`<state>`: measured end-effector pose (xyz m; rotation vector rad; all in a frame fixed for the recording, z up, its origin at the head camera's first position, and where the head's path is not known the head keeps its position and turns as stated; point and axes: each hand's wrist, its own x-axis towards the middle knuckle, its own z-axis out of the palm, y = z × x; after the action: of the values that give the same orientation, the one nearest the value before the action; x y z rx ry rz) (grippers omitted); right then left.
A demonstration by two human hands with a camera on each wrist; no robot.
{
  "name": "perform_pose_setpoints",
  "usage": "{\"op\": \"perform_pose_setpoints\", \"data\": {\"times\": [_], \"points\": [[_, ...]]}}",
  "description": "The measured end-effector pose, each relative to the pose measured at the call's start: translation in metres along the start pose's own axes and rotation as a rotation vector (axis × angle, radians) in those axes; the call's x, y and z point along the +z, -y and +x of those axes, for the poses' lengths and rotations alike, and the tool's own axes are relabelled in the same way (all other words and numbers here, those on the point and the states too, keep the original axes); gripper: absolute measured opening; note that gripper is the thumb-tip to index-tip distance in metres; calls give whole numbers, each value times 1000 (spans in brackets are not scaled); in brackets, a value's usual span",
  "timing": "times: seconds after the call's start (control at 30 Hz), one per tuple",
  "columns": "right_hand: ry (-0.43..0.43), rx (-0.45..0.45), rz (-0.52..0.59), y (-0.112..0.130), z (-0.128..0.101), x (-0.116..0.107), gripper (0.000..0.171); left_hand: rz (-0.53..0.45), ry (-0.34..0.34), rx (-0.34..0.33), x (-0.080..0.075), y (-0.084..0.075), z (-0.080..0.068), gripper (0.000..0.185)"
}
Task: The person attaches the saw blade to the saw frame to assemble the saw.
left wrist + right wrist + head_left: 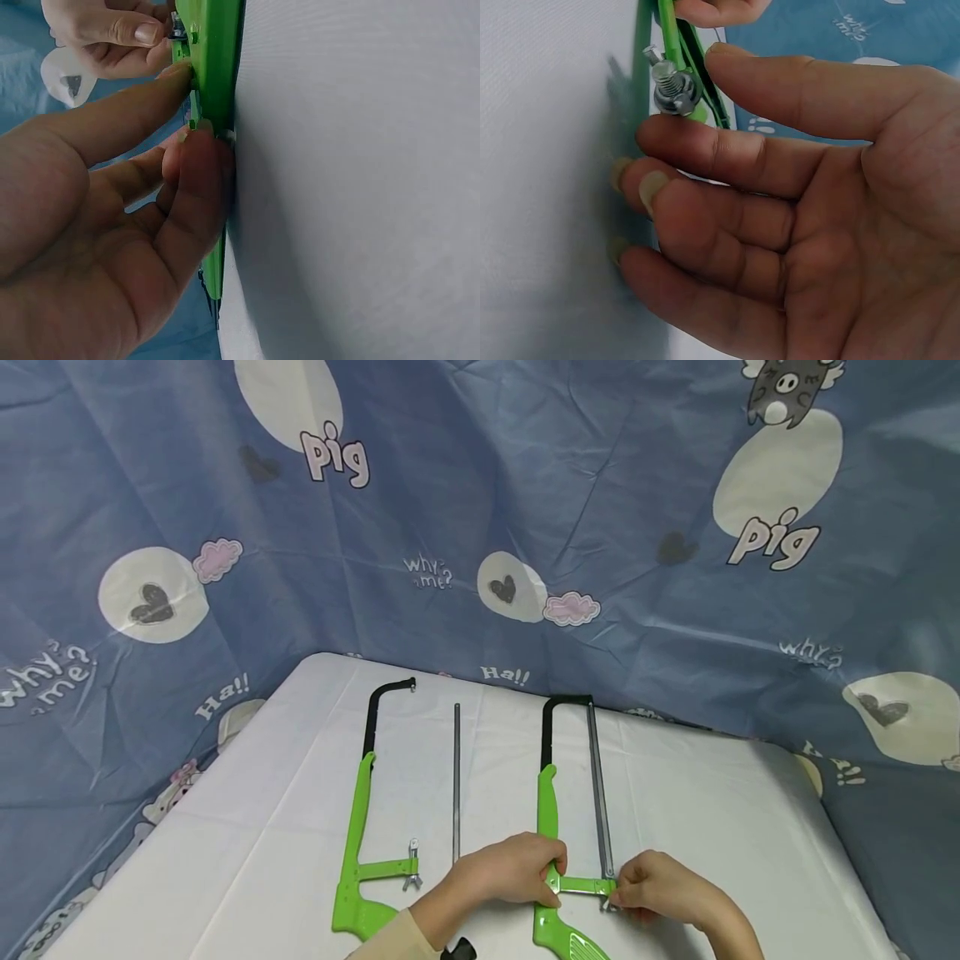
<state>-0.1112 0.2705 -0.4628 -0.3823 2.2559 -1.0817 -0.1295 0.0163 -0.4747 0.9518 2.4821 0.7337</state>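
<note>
Nearest the person, a hacksaw with a bright green frame and black metal arm (547, 802) lies on the white-covered desk (225, 860), its long axis running away from the body. The left hand (517, 867) grips its green spine between thumb and fingers where a short, flat green crossbar (582, 885) branches rightward. The right hand (663, 885) is nearer the silvery metal wing nut (676, 94) at the crossbar's outer end: the nut sits just left of its fingertips, its bolt roughly in line with the blade; these fingers are loosely bent, the thumb parted from the nut. Beyond, a thin grey steel blade (598, 777) reaches the black arm's tip. To the left lie a loose grey steel strip (457, 777) and a second, bladeless green-and-black hacksaw (356, 827). Behind hangs blue cartoon-printed cloth (420, 468).
</note>
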Motion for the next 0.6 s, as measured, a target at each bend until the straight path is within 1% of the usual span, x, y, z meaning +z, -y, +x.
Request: {"op": "perform_pose_setpoints", "data": {"times": [0.1, 0.17, 0.27, 0.4, 0.6], "points": [[-27, 5, -26, 2, -1, -1, 36, 28, -1, 13, 0, 0, 0, 31], [-56, 18, -44, 4, -3, -2, 32, 33, 0, 26, 0, 0, 1, 31], [-102, 30, -60, 7, -5, -2, 23, 7, 10, 35, -1, 0, 2, 31], [-163, 38, -93, 11, -6, -1, 18, -26, 11, 35, -4, 0, 2, 29], [-256, 22, -183, 18, -4, 1, 20, 10, -69, 25, -13, 1, -5, 27]]}}
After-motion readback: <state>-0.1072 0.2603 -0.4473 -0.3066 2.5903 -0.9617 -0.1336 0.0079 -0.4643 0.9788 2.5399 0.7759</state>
